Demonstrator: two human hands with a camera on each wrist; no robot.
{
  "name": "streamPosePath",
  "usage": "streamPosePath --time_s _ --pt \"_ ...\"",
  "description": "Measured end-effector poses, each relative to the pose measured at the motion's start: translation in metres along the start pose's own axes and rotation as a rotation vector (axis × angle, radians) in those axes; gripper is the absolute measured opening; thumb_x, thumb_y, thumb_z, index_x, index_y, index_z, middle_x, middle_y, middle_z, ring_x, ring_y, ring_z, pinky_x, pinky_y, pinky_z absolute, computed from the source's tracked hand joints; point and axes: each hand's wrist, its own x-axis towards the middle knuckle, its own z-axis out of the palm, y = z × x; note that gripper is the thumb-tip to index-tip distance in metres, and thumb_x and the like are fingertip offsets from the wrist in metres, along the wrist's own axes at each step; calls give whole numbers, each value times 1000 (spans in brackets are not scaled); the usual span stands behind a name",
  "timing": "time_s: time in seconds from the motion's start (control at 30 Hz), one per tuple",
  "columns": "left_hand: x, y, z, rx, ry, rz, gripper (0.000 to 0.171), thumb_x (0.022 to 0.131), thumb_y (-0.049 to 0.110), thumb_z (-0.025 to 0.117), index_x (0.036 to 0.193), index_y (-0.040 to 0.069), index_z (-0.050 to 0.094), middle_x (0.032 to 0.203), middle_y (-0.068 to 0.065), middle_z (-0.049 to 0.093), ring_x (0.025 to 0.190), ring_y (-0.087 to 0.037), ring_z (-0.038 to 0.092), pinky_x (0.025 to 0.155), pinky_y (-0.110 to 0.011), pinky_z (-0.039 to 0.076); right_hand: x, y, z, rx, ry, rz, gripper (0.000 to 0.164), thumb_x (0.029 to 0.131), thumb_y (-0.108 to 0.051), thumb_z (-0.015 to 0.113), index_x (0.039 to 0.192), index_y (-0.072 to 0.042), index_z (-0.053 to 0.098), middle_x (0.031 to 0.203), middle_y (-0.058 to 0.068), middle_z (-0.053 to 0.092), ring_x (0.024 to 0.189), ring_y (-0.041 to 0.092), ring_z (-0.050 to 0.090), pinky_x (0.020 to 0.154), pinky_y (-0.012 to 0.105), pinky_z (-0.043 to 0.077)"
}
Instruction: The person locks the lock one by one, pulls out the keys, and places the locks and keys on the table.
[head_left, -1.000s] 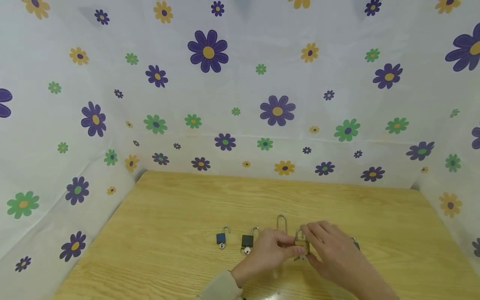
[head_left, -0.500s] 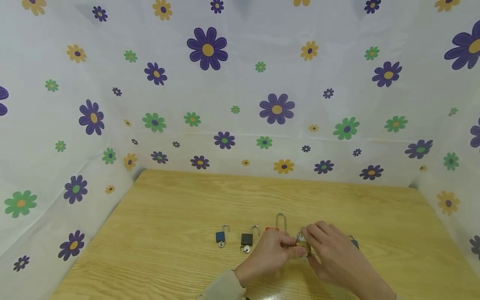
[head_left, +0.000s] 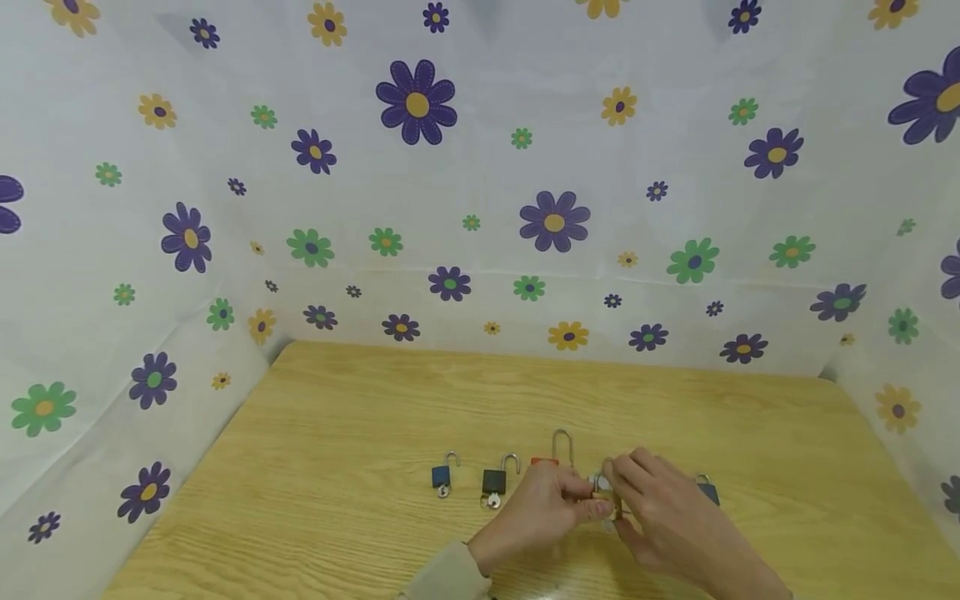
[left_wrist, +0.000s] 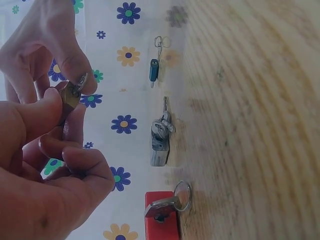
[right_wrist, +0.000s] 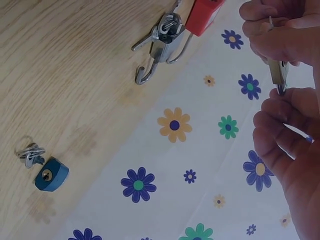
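Observation:
Low over the table's front half, a small brass padlock hangs between the two hands. My left hand pinches its body from the left between thumb and fingers. From the other side my right hand grips it too, fingertips at the shackle end and thumb at the key end. In the left wrist view a key ring shows at the padlock's keyhole end, beside the right thumb. The right wrist view shows the brass body edge-on, with the right fingertips right at the shackle.
On the wooden table stand a blue padlock, a black padlock, a red padlock and another blue padlock. A silver padlock with raised shackle sits behind the hands. A flowered cloth encloses the table.
Both hands and the brass padlock have come slightly lower, and the padlock has turned a little. The red padlock, hidden behind the left hand at first, now shows its top.

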Motion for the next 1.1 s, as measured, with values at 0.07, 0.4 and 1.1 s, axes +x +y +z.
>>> streamPosePath --time_s 0.07,0.4,1.1 --pt "-1 1 0 -3 -4 -7 38 87 16 73 58 -7 67 47 4 29 41 -2 23 43 -15 23 0 0 0 -3 1 -6 41 59 -15 79 96 2 69 90 6 61 75 18 46 61 32 49" --pt "-4 2 -3 11 29 -42 22 88 22 72 78 5 80 50 -4 50 43 -1 32 41 -14 28 -1 -5 5 52 22 50 45 63 -11 80 104 5 68 94 6 62 78 16 50 64 33 55" --pt "1 2 -4 -107 167 -206 20 84 27 77 94 10 79 88 -4 77 73 -9 66 62 -26 55 -9 -21 14 174 119 492 40 69 -4 82 107 3 71 87 6 67 78 15 64 59 32 59"
